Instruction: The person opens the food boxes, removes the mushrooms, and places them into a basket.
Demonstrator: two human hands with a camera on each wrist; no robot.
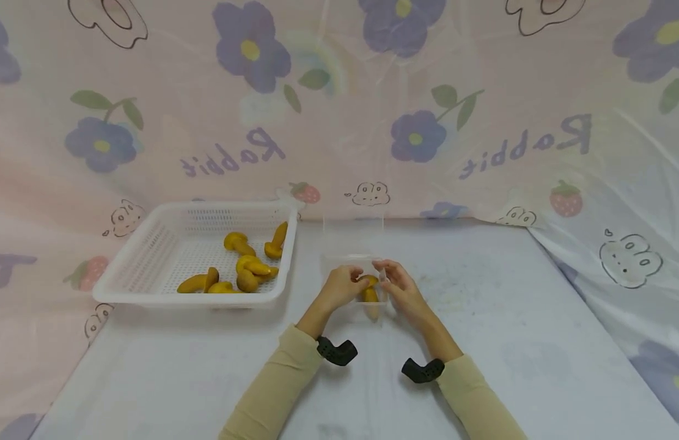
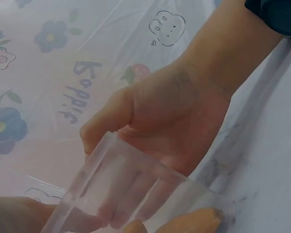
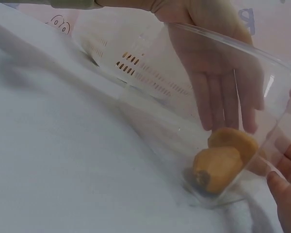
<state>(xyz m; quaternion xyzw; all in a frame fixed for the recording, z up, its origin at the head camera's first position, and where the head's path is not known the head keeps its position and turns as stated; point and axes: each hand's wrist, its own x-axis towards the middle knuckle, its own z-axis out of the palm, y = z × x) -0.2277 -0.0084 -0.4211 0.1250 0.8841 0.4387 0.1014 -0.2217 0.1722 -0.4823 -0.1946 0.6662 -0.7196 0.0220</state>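
A clear plastic box (image 1: 339, 259) stands on the table between both hands, with a yellow-brown mushroom (image 1: 370, 295) in it. My left hand (image 1: 341, 287) reaches over its left side, fingertips close to the mushroom. In the right wrist view the left hand (image 3: 218, 73) shows through clear plastic with its fingers straight, just above the mushroom (image 3: 220, 162). At the box's right side, my right hand (image 1: 403, 294) holds the wall between thumb and fingers. The left wrist view shows the right hand (image 2: 169, 121) partly behind the transparent wall (image 2: 136, 160).
To the left stands a white perforated basket (image 1: 190, 298) with several more mushrooms (image 1: 255, 267). A transparent lid-like panel (image 1: 352, 233) rises behind the box. White cloth (image 1: 493, 342) covers the table, and a printed curtain (image 1: 339, 122) hangs at the back.
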